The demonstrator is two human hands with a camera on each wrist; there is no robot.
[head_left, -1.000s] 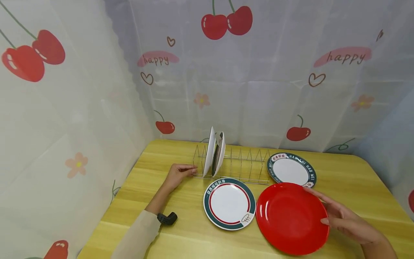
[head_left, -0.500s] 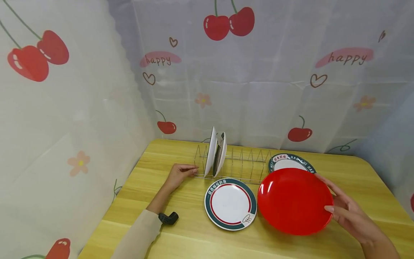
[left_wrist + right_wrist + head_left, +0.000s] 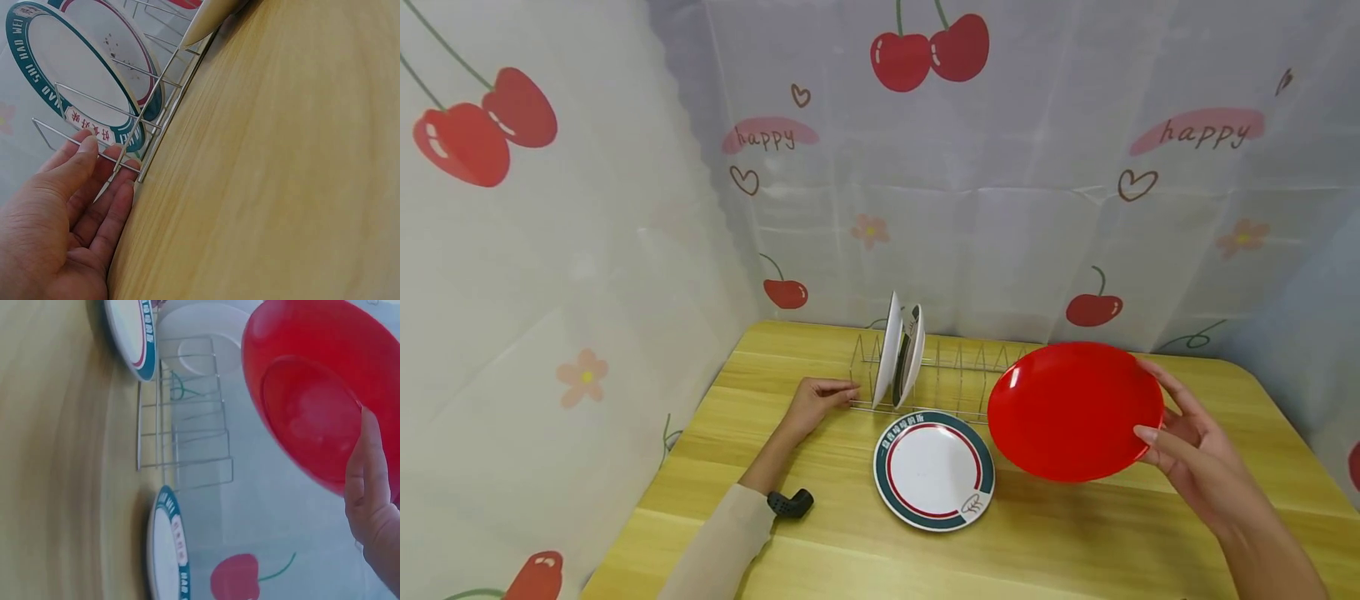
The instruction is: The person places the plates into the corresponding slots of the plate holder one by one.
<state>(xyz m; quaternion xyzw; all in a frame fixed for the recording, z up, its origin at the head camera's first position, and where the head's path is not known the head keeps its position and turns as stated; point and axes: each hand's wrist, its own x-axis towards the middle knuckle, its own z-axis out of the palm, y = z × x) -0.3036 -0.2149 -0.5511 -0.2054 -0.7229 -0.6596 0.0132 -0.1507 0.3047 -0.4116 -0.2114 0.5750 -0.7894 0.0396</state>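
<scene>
Aloft, red plate in right hand.

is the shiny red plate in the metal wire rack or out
Out: the right hand holds the red plate aloft, apart from the rack.

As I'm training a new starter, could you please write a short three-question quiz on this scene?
1. What is the right-hand grip holding?
2. True or false: two round, mainly white plates stand in the silver wire rack.
3. The left-hand grip touches: (a) a printed cherry, (b) the rack's end, (c) a round white, green-rimmed plate lying flat.

Key: 1. A glossy, round red plate. 2. True. 3. (b).
</scene>
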